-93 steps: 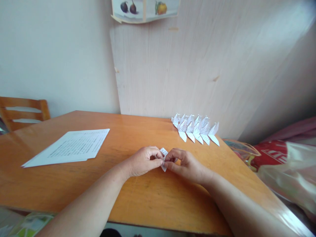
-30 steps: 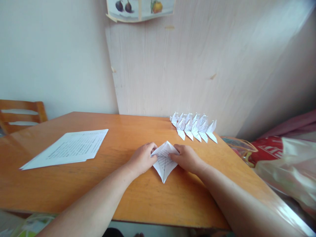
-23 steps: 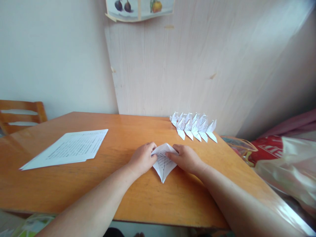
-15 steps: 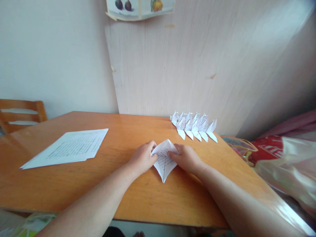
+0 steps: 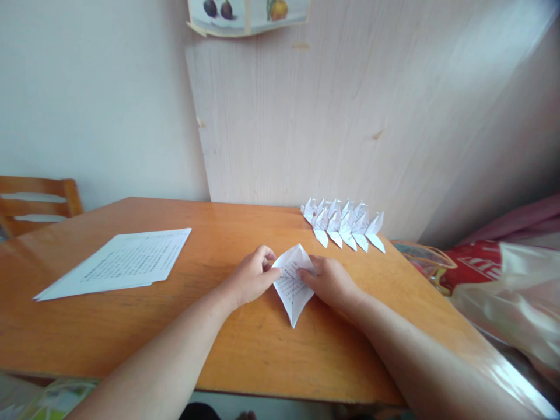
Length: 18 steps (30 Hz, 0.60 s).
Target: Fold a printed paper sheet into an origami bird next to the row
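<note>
A folded sheet of printed white paper (image 5: pixel 292 286), kite-shaped with its point toward me, lies on the orange wooden table (image 5: pixel 227 350). My left hand (image 5: pixel 251 279) pinches the paper's left edge with curled fingers. My right hand (image 5: pixel 330 281) presses and grips the right edge, fingers bent over the top flap. The upper flap is lifted slightly off the table between both hands.
A row of several finished folded paper pieces (image 5: pixel 345 228) stands at the table's back right by a leaning wooden board (image 5: pixel 332 111). A stack of printed sheets (image 5: pixel 125 262) lies to the left. A wooden chair (image 5: pixel 37 201) is far left; plastic bags (image 5: pixel 499 291) sit right.
Three seconds ago the paper was a small folded packet pinched between both hands; it has since been spread into a kite shape. In the last half second the left fingers shifted and the flap rose.
</note>
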Motion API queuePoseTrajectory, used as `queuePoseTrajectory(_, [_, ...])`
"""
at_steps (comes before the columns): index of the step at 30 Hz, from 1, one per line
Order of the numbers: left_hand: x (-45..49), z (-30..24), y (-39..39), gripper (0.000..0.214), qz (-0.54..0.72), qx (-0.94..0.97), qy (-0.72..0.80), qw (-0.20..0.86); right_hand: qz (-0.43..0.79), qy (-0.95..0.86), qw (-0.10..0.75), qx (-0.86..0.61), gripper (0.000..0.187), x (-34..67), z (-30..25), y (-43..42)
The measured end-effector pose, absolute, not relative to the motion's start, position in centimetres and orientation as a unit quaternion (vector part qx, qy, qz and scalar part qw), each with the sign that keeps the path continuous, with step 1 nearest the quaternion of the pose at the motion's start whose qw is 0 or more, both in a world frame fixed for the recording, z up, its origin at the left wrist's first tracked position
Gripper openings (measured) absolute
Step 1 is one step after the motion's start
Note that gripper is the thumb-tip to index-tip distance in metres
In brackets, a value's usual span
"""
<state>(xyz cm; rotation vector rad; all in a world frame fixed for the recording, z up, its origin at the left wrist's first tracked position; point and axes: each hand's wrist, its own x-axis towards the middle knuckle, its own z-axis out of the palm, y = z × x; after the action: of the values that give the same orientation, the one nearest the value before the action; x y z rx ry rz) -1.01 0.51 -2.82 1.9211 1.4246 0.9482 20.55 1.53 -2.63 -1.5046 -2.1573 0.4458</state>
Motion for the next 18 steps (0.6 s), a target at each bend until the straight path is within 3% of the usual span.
queuePoseTrajectory(9, [-1.74,-2.78,1.17,0.013,0.365,0.671,0.578,0.288,0.151,-0.788,0.217,-0.556,0.021,20.55,-2.31,1.5])
queuePoseTrajectory(18, [-1.43,-1.88,0.53,0.015,0.368,0.658,0.529,0.389,0.183,-0.779,0.212,-0.56,0.021,20.65,-2.01,1.42])
